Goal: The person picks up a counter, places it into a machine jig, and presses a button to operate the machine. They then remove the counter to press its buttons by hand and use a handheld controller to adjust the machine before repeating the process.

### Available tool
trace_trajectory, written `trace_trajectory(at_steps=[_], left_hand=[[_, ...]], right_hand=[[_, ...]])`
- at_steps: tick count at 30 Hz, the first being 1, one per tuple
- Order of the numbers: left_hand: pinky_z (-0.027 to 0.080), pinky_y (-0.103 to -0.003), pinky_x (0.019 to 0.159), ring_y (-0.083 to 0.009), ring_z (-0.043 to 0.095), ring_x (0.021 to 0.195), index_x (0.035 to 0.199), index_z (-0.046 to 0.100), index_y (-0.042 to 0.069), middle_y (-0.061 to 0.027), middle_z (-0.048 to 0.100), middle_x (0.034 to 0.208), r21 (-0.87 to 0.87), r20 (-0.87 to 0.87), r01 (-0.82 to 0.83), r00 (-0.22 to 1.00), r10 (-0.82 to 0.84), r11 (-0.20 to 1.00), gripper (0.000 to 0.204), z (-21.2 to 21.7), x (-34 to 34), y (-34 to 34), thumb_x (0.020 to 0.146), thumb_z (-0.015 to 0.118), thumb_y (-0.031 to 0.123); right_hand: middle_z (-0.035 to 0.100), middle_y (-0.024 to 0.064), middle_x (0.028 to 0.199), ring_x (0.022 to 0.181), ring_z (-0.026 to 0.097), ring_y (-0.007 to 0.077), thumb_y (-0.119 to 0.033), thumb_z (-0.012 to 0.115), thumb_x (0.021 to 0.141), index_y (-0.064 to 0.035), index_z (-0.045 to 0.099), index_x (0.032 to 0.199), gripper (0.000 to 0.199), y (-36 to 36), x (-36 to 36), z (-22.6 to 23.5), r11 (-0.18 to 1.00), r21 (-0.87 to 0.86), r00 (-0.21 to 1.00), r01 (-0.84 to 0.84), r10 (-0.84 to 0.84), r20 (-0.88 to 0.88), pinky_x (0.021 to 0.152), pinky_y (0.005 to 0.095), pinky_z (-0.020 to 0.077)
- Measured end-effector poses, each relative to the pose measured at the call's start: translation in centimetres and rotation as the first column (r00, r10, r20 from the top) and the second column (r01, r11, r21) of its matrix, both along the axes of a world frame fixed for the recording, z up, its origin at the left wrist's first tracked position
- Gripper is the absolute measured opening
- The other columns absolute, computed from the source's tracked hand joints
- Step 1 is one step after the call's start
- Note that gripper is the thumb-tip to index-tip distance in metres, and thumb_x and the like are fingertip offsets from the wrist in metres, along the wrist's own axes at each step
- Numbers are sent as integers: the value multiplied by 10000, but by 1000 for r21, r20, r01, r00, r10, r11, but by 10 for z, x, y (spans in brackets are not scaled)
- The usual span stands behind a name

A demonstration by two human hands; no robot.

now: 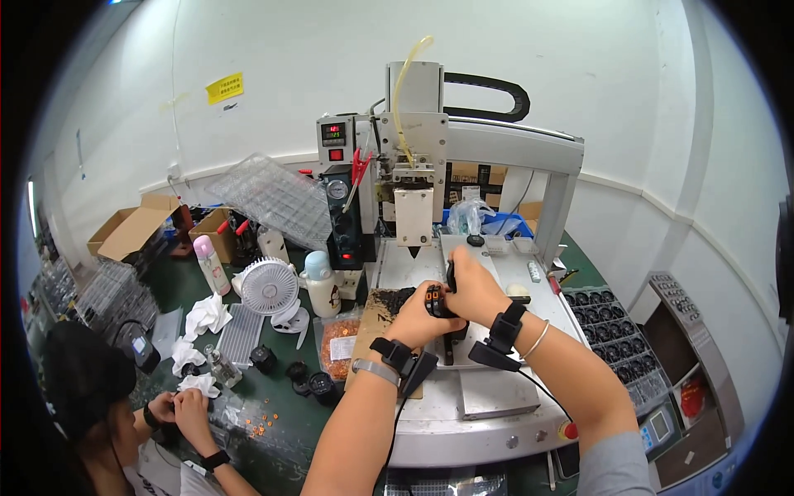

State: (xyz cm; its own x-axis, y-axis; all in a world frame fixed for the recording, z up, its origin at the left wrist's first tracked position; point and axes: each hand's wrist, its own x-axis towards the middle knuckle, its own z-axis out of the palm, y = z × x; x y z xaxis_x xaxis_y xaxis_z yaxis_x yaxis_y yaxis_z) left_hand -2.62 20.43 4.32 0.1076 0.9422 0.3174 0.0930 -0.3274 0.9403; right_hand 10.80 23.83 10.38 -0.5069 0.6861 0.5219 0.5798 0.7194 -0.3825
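Both my hands are close together over the white bed (405, 397) of a bench machine. My left hand (413, 321) is closed around a small black part (434, 300) with orange inserts on its face. Beside it, my right hand (478, 289) grips a slim black piece (451, 275), mostly hidden by the fingers; its exact kind does not show. Below the hands stands a dark block (455, 341), partly covered by them. The machine's black pointed nozzle (414, 251) hangs behind and left of my right hand. A stained brown board (382, 307) lies by my left hand.
At left, a person (91, 388) works with both hands near scattered orange pieces (263, 425). A white fan (270, 285), a bottle (322, 285) and a bag of orange parts (337, 347) stand between us. A tray of black round parts (612, 335) lies right; a red button (568, 430) sits at the machine's front.
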Motion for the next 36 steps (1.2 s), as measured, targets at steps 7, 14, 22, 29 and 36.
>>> trace_trajectory(at_steps=[7,14,22,29,36], left_hand=[[434,-262,828,-121,531,907,1030,442,31,-45,544,998,114,136,-140,983,124,984,561,4,3,-7,600,800,66],[510,-273,691,-130,564,825,1101,373,62,-43,517,958,55,563,-44,827,6,997,661,14,9,-19,594,793,9],[496,-320,747,-226,571,929,1100,418,89,-107,506,1055,182,668,-59,740,-80,981,520,15,8,-29,682,660,-103],[521,-325,657,-280,589,889,1098,450,29,-157,529,1056,168,908,133,366,-206,977,345,23,1,-38,779,564,-31],[478,-240,680,-132,539,826,1090,421,55,-93,511,1006,353,570,-299,820,50,887,449,22,16,-45,712,628,-71]], right_hand=[[493,240,927,911,491,427,7,635,635,-18,347,1032,491,-12,-6,41,987,162,1000,-7,4,17,751,437,426],[485,179,893,813,517,335,-138,690,690,-26,342,1074,530,-23,-15,41,982,37,982,-187,187,10,716,371,440],[526,93,752,583,578,149,-254,471,897,-5,431,1053,296,-14,10,53,831,-551,995,-73,26,-93,489,288,498],[625,205,747,747,624,350,-141,592,675,-18,655,742,154,5,1,15,963,161,837,218,-269,477,654,417,511],[629,188,727,714,622,346,-183,616,631,-11,642,676,180,-6,-15,15,963,176,815,203,-266,515,630,400,509]])
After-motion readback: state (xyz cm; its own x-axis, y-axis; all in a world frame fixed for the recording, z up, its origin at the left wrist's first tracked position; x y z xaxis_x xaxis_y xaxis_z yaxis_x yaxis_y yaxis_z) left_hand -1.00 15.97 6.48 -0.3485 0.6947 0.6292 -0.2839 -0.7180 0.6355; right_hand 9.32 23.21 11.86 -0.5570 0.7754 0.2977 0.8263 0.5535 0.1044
